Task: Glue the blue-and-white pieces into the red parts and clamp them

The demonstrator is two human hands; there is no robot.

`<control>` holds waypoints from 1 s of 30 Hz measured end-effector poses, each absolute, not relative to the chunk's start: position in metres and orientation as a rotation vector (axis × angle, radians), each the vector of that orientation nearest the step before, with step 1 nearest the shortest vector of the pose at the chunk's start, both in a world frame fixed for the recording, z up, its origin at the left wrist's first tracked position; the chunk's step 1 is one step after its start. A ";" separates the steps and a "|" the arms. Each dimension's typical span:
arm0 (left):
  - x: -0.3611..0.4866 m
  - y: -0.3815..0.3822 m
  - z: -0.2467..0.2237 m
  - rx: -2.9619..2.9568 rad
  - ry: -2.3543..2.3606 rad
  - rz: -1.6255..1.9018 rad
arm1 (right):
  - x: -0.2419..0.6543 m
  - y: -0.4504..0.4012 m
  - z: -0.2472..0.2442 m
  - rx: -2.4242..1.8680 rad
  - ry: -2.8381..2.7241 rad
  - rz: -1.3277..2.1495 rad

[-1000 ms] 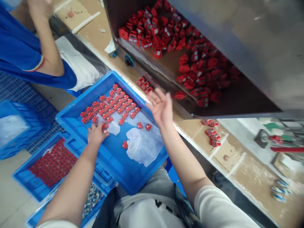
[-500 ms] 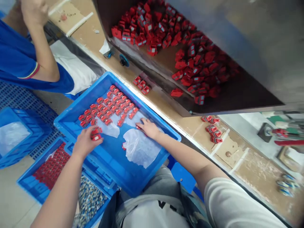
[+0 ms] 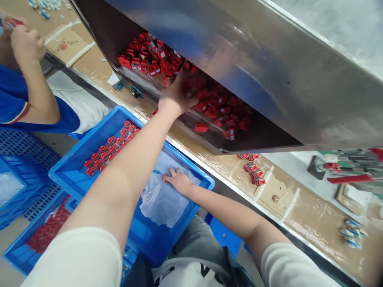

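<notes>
My left hand (image 3: 176, 95) reaches into the metal bin among a heap of small red plastic pieces (image 3: 154, 56) with grey window-like patches. Its thumb and fingers are spread, though the fingertips are blurred in shadow. My right hand (image 3: 179, 182) rests low over a thin white plastic sheet (image 3: 167, 205) in the blue tray (image 3: 206, 181). A small red plastic piece (image 3: 165, 180) shows at its thumb and finger. At the tray's far left, similar red pieces (image 3: 103, 153) lie in rows, partly covered by my left forearm.
The bin's metal side (image 3: 239, 44) overhangs the brown workbench (image 3: 233, 163). Red pieces (image 3: 254, 173) and blue-and-white pieces (image 3: 353, 233) lie on the bench. A person in a blue shirt (image 3: 18, 93) works at the left. Another blue crate (image 3: 18, 255) of red pieces stands below the tray.
My left hand has gone from the tray, where it held red pieces, up and right into the bin. My right hand stays over the white sheet. The view has shifted.
</notes>
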State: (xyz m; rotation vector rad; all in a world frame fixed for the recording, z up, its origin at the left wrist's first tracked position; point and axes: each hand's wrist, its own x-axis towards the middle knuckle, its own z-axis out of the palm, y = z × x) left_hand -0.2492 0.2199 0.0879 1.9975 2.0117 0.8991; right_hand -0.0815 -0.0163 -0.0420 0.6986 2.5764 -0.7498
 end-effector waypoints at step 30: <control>-0.387 -0.136 -0.020 0.952 2.718 0.191 | -0.112 0.106 0.101 1.402 3.288 -0.518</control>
